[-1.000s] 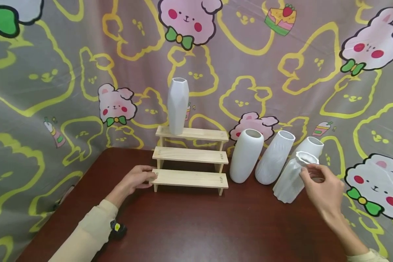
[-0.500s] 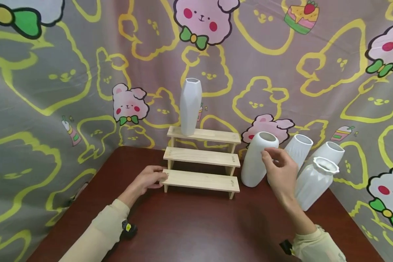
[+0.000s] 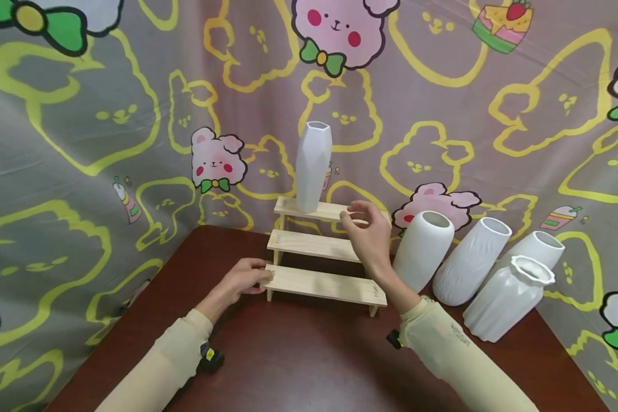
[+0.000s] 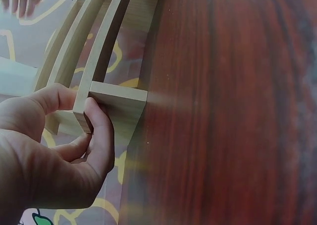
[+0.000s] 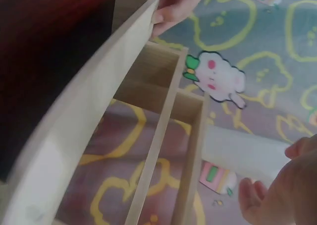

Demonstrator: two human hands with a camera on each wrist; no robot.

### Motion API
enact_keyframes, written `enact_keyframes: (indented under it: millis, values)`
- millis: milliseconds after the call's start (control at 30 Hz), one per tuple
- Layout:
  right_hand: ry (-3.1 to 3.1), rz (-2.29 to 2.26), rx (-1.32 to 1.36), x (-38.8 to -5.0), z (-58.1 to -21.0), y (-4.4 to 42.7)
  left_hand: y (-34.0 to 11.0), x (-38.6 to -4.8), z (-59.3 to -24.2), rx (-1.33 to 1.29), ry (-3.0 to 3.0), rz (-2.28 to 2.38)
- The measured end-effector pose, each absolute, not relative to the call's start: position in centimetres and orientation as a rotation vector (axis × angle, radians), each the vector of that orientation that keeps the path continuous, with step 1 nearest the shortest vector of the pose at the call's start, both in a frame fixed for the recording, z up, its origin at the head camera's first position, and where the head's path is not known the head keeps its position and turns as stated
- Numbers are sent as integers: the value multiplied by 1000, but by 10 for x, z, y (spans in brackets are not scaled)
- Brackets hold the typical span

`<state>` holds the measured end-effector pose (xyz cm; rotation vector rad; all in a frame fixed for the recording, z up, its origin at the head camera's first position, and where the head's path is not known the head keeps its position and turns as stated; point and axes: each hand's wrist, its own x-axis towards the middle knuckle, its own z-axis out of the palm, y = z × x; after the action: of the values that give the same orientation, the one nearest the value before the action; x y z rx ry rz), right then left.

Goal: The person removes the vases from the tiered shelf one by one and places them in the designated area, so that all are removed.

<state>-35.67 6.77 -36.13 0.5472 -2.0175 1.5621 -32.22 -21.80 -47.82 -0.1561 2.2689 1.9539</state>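
Observation:
A three-step wooden stand [image 3: 324, 284] is on the table, and my left hand [image 3: 245, 277] pinches the left end of its lowest step. The left wrist view shows the thumb and fingers of that hand [image 4: 64, 145] around the board's end. On the top step, toward the left, stands a white faceted vase [image 3: 314, 166]. My right hand [image 3: 371, 234] is over the right part of the stand, fingers loosely bent and holding nothing. In the right wrist view the hand [image 5: 282, 190] is near the faceted vase [image 5: 245, 150], a gap between them.
Right of the stand are a smooth white vase [image 3: 424, 249], a textured white vase [image 3: 471, 263], a ruffled-rim white vase [image 3: 507, 300] and another white vase [image 3: 541, 247] partly behind it. A patterned cloth [image 3: 432, 91] hangs behind the dark red table [image 3: 298, 366].
My right hand has left the ruffled-rim vase and moved left, past the other vases, to the stand. The left hand keeps its pinch on the lowest step. The head view has shifted rightward in-frame.

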Motion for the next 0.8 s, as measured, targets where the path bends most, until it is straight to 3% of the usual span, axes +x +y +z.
enact_keyframes:
  millis: [367,800]
  values:
    - [-2281,1648,559,-415,-353,7,-217,-323,-479,-151,2268,1941]
    - [-2210,1673,517,-436,-366,-19,-218,-323,-480,-158,2279,1934]
